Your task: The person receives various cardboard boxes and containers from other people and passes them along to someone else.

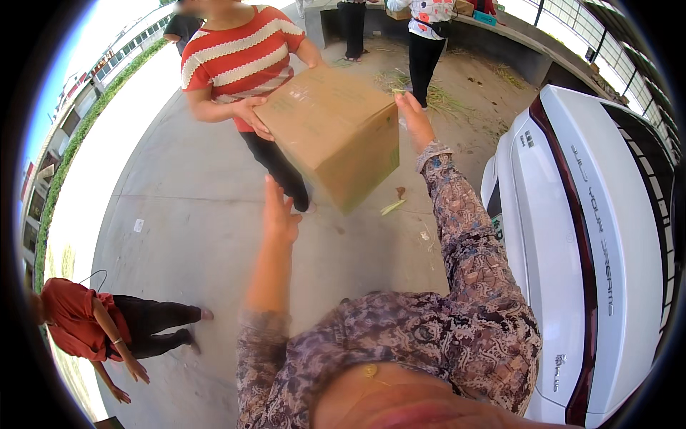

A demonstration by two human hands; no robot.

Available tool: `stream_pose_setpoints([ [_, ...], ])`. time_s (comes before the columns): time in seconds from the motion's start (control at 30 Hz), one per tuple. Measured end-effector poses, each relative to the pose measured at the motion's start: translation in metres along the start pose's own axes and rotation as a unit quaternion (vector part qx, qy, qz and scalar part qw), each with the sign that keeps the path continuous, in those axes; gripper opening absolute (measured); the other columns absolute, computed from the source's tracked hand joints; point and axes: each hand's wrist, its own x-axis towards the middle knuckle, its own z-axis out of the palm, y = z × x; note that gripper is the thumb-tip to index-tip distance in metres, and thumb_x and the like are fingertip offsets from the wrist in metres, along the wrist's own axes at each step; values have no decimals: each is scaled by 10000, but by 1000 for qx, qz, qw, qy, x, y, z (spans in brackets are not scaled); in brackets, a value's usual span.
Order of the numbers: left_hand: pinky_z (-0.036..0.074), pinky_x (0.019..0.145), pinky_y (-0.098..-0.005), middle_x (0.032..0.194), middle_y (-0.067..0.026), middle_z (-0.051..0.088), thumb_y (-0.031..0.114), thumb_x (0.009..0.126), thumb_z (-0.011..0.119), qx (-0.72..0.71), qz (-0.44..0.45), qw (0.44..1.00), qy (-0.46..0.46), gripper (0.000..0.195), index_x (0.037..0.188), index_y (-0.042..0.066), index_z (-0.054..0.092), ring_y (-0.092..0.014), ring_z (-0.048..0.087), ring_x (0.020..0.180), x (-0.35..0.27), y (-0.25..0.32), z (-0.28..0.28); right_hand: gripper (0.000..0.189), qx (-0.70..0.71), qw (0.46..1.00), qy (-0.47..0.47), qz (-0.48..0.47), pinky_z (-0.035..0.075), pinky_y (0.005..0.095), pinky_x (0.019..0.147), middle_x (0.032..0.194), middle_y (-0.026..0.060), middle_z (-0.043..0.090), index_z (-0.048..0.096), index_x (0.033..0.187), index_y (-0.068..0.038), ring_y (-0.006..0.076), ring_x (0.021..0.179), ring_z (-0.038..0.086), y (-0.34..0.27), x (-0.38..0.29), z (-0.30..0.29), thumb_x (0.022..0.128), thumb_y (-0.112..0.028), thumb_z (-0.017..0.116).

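A closed brown cardboard box (327, 115) is held up in front of me by a person (244, 59) in a red and cream striped top, who has a hand on each side of it. My right hand (417, 119) is at the box's upper right corner, fingertips against or very near its edge; whether it bears any weight is unclear. Below the box's near left edge, my left hand (281, 214) is raised and apart from the cardboard, fingers spread and slightly blurred. Both my arms are stretched forward, in patterned sleeves.
A white car's rear (557, 225) stands close on my right. Another person (80, 316) in dark red is at the left. More people (429, 37) stand by a low concrete counter (509, 40) at the back. Plant scraps (394, 206) lie on the concrete floor (203, 230).
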Motion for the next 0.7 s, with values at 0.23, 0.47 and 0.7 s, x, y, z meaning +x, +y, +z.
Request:
stream_pose_setpoints([
  [0.23,41,932,-639,1394,-163,121,677,721,399,-68,-56,992,-85,897,1342,73,167,-390,71,1272,10,6,-14,619,196,964,-165,68,334,272,885,1120,118,502,406,1190,50,161,1029,460,14,-60,47,808,-425,512],
  [0.47,347,848,-537,1236,-131,408,453,831,443,0,-7,999,-51,601,1257,49,314,-304,418,1098,13,-32,-68,439,-17,997,-52,55,408,301,783,997,132,570,466,1147,6,201,905,535,50,-121,79,813,-279,493],
  [0.7,403,853,-410,1185,-121,454,351,856,460,40,-27,999,7,502,1230,35,347,-241,442,1082,-48,-57,-114,452,-44,995,-79,36,409,337,795,999,176,566,444,1156,10,284,929,537,55,-201,75,830,-303,452],
])
